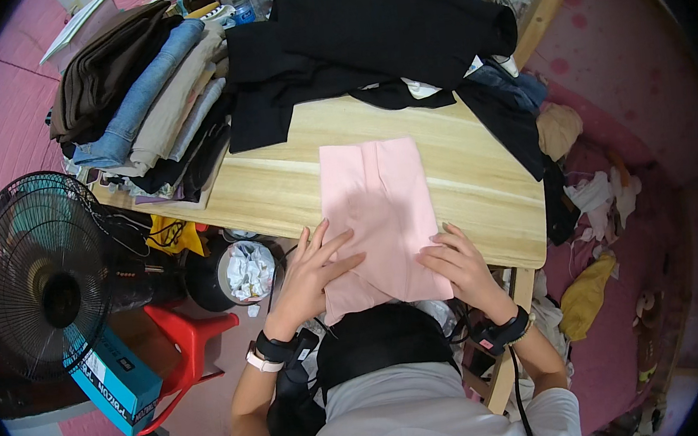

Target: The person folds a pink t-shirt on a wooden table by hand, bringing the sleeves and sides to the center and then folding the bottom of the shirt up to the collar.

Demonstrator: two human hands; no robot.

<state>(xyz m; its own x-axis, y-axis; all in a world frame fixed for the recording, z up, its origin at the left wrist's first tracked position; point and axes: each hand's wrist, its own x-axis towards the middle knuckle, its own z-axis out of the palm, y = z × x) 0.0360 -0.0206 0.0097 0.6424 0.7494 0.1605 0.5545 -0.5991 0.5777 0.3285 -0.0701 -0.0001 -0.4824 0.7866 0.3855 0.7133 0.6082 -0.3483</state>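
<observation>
A pink garment (377,182), folded into a flat rectangle, lies on the wooden table (479,182) with its near end hanging past the front edge. My left hand (314,269) rests at its near left side, fingers spread over the cloth. On the near right side my right hand (459,265) lies with its fingers stretched out on the fabric. The thumbs and fingertips touch the top of the cloth, and neither hand grips it visibly. What kind of garment it is cannot be told from the fold.
Black clothing (383,36) spreads across the table's far side. A stack of folded clothes (147,94) stands at the far left. Below it are a black fan (47,278), a trash bin (246,273), a red stool (189,336) and a blue box (119,383). Clothes lie on the pink bedding at right.
</observation>
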